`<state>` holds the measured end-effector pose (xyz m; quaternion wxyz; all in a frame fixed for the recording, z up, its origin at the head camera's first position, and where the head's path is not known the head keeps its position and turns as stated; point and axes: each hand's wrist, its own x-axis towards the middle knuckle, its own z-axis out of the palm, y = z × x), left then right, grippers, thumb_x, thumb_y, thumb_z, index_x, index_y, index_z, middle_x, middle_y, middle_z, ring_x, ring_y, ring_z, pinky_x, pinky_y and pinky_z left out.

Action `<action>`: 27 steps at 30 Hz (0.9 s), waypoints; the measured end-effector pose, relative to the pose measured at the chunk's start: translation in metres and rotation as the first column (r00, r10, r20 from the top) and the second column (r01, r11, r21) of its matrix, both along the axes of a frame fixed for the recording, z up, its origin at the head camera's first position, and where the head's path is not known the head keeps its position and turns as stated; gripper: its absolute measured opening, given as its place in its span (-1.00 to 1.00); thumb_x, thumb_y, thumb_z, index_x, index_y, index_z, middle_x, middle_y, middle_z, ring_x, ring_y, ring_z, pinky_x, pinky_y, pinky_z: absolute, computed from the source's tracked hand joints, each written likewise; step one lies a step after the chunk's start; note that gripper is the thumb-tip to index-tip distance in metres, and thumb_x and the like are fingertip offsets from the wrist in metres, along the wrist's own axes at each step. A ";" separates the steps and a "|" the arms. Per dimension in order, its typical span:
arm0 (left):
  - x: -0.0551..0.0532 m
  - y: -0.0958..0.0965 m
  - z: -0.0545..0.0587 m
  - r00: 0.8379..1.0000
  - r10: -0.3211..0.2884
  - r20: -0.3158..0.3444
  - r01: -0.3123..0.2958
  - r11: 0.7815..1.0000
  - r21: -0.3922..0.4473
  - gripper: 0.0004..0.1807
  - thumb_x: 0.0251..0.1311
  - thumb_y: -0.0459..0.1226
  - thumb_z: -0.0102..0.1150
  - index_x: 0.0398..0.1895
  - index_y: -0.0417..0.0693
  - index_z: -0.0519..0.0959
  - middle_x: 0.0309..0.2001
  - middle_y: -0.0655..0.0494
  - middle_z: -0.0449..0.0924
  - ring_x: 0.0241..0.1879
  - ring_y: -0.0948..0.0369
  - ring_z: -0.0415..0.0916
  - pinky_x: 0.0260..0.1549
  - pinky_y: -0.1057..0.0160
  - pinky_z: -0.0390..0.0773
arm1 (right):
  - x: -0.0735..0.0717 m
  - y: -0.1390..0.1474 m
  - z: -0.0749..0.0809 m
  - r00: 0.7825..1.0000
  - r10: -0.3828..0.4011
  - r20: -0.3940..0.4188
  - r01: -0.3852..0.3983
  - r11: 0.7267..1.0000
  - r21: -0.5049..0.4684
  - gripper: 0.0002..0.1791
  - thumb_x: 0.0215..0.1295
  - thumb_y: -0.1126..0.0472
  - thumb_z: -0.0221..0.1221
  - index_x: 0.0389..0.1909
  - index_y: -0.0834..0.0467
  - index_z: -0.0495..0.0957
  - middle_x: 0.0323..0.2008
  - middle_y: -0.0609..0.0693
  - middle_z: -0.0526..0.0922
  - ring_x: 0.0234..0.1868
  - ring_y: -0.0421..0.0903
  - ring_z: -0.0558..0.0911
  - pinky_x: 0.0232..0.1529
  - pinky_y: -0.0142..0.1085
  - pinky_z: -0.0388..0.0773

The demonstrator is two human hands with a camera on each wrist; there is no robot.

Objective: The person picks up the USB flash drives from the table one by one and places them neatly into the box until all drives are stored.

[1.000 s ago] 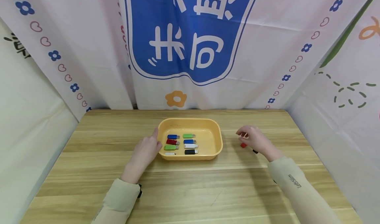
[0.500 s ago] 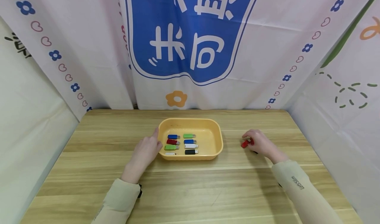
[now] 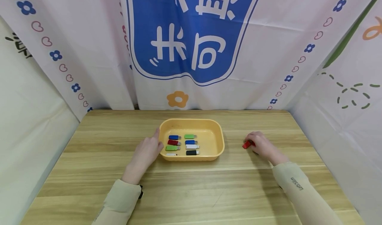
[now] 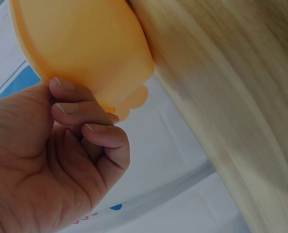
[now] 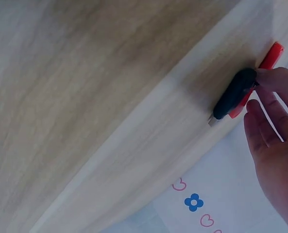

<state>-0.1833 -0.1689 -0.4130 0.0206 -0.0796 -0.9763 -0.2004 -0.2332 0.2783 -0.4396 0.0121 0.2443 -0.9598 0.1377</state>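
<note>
A yellow plastic tray (image 3: 209, 157) stands on the wooden table, with several USB sticks in two columns inside it. At its left end my left hand (image 3: 147, 151) grips the rim, the index finger extended along the edge. In the left wrist view, curled fingers (image 4: 68, 108) lie against the tray's outer wall (image 4: 100, 53). To the right of the tray, my right hand (image 3: 262, 145) pinches a red USB stick (image 3: 246, 144) close over the table. In the right wrist view, a black USB stick (image 5: 235, 92) overlaps the red USB stick (image 5: 272, 55) beside the thumb.
Blue (image 3: 174, 137), dark red (image 3: 173, 142), green (image 3: 172, 148), white (image 3: 192, 146) and black (image 3: 192, 152) USB sticks lie in the tray's left and middle parts. A printed cloth (image 3: 185, 52) hangs behind the table's back edge (image 3: 119, 110).
My right hand has shifted slightly right and down onto the red USB stick, its fingers now around it. The left hand and the tray stay in place.
</note>
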 end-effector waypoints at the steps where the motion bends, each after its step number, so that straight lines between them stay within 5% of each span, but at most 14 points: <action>1: 0.000 0.000 0.000 1.000 0.001 0.001 -0.001 1.000 0.000 -0.32 0.31 -0.35 0.08 0.47 -0.41 0.18 -0.74 0.14 0.27 -0.77 0.27 0.18 -0.76 0.36 0.16 | 0.000 0.000 -0.001 1.000 -0.003 0.000 0.003 1.000 0.001 -0.73 0.07 0.58 0.23 -0.20 0.31 0.67 -0.10 0.26 0.69 0.01 0.25 0.60 0.11 0.15 0.54; 14: 0.000 0.000 0.001 1.000 0.000 0.017 0.000 1.000 -0.004 -0.31 0.32 -0.33 0.07 0.47 -0.40 0.16 -0.73 0.13 0.29 -0.77 0.26 0.21 -0.76 0.36 0.19 | -0.001 -0.001 -0.006 0.999 0.021 -0.043 -0.022 0.999 -0.032 -0.80 0.11 0.54 0.29 -0.27 0.28 0.70 -0.21 0.18 0.71 -0.09 0.17 0.65 0.01 0.08 0.60; 27: 0.000 0.000 0.000 1.000 -0.001 0.015 0.001 1.000 -0.005 -0.32 0.33 -0.32 0.06 0.47 -0.40 0.16 -0.74 0.14 0.28 -0.77 0.27 0.20 -0.77 0.37 0.17 | 0.000 -0.009 0.002 0.999 -0.036 0.017 0.037 0.996 -0.085 -0.80 0.21 0.45 0.29 -0.14 0.28 0.70 -0.16 0.18 0.69 -0.12 0.09 0.67 -0.05 0.01 0.64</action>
